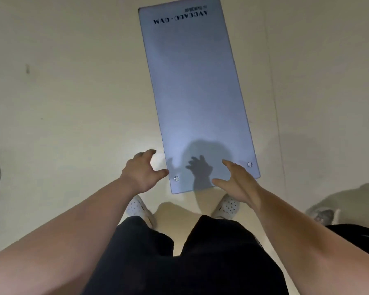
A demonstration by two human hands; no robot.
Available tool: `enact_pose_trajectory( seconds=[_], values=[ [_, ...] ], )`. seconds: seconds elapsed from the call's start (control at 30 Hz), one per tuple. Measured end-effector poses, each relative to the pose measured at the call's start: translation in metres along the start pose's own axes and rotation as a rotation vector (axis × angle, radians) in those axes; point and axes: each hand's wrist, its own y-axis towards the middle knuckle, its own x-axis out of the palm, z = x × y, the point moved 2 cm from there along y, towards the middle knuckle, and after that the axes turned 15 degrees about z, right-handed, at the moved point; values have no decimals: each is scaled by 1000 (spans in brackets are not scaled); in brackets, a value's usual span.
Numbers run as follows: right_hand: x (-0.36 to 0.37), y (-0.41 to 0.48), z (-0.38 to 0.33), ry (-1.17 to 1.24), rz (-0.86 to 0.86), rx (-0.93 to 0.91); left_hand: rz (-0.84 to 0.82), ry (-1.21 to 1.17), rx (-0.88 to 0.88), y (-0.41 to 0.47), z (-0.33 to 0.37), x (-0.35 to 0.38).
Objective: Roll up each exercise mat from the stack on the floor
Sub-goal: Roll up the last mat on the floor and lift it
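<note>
both hands (144, 172) above mat (196, 92) edge

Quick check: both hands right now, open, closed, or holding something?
Left hand: open, fingers curled, empty, beside the mat.
Right hand: open, empty, over the mat's near edge; contact cannot be told.

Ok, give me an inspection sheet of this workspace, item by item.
Surface: pale floor, a few small marks.
Job's things: grey-blue exercise mat lying flat and fully unrolled, printed text at the far end, an eyelet in each near corner.
Clutter: nothing seen on the mat.
Hands: left hand open beside the mat's near left corner; right hand open over the near edge; neither grips.
Cables: nothing seen.
Surroundings: wearer's white perforated shoes; another person's shoe at right; round object cut off at left edge.
</note>
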Motion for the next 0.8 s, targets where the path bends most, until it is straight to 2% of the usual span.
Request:
enact_pose_trajectory(
  seconds=[0.23, 0.63, 0.7, 0.8],
  values=[
    [125, 98, 45, -64, -67, 68, -92, 4, -61, 87, -50, 134],
    [379, 311, 131, -142, -84, 12, -177, -63, -165, 261, -177, 389],
    [407, 338, 147, -214, -84, -27, -155, -6, -129, 276, -195, 426],
    [430, 369, 163, -349, 2, -112, -12, 160, 27, 293, -211, 465]
  ],
)
